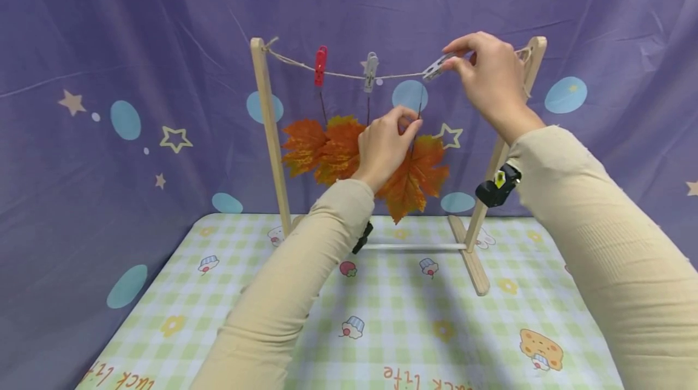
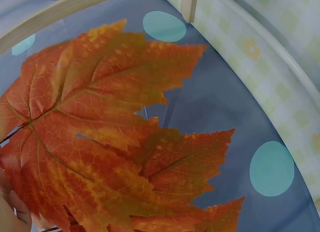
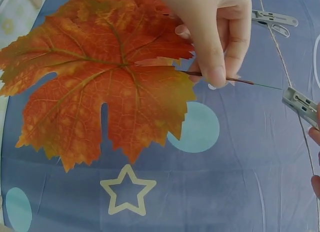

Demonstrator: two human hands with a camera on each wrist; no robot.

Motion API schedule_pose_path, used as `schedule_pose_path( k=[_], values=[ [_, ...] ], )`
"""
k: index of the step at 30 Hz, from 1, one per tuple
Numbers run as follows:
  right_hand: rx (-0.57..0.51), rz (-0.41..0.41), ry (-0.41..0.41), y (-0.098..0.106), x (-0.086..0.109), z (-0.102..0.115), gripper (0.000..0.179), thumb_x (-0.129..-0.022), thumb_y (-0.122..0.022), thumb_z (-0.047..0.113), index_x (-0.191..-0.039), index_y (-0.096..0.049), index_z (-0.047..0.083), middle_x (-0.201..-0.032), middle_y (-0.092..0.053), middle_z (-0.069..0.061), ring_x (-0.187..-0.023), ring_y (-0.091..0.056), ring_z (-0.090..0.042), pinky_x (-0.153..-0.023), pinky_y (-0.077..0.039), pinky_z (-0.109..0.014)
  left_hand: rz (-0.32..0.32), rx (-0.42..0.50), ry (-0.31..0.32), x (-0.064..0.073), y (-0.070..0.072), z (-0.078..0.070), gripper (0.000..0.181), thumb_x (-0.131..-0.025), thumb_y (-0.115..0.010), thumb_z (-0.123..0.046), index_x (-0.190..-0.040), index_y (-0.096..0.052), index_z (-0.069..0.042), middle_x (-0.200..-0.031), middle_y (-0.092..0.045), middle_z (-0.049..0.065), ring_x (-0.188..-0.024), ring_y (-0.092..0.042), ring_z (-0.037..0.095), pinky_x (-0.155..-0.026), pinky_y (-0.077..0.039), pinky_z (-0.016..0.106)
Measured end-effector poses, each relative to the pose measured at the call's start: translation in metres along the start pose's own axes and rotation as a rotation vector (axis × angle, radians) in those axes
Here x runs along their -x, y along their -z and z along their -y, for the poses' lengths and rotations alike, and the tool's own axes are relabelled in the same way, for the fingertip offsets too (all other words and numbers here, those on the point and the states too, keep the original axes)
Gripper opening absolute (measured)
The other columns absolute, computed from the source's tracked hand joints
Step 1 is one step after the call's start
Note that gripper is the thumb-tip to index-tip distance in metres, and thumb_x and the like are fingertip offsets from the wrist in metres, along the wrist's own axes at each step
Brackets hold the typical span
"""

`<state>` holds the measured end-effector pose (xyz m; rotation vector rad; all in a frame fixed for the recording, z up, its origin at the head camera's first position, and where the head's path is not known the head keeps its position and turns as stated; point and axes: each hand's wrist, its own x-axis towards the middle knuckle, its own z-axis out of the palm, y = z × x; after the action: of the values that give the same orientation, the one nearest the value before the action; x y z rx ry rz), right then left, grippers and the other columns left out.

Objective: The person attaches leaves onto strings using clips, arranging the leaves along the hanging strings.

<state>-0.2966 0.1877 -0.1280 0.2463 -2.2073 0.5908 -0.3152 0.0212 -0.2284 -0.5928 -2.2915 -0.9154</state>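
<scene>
My left hand (image 1: 382, 145) pinches the dark stem of an orange artificial maple leaf (image 1: 417, 175) between thumb and finger. Up at the twine line (image 1: 400, 76), the fingers and thumb of my right hand (image 1: 493, 78) grip a grey clothespin (image 1: 434, 68), tilted with its nose at the twine. In the right wrist view, the thin end of the stem (image 3: 240, 80) points at the nose of that clothespin (image 3: 300, 104). Two more orange leaves (image 1: 302, 142) hang to the left, their stems below a red clothespin (image 1: 320, 66) and another grey clothespin (image 1: 371, 72).
Two wooden posts (image 1: 269, 135) hold up the twine, joined low down by a white rod (image 1: 414, 247). A wooden foot (image 1: 471, 260) stands on the green checked tablecloth (image 1: 392, 299). Behind hangs a purple curtain (image 1: 191, 75) with stars and ovals.
</scene>
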Motion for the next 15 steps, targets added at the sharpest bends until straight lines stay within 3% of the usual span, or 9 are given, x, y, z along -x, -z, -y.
schedule_pose_path(
  k=[15],
  values=[
    [0.031,0.122,0.019,0.002,0.0031,-0.0019,0.033,-0.093,-0.068,0.034,-0.118,-0.074,0.014,-0.109,-0.071,-0.008,-0.076,-0.053,-0.019,-0.068,-0.035,-0.035,0.012,-0.01,0.005,0.0019,-0.0026,0.0026,0.023,-0.098,-0.061,-0.041,-0.112,-0.07,-0.025,-0.096,-0.071,-0.012,-0.057,-0.051,0.011,-0.054,-0.039,0.027]
  ],
)
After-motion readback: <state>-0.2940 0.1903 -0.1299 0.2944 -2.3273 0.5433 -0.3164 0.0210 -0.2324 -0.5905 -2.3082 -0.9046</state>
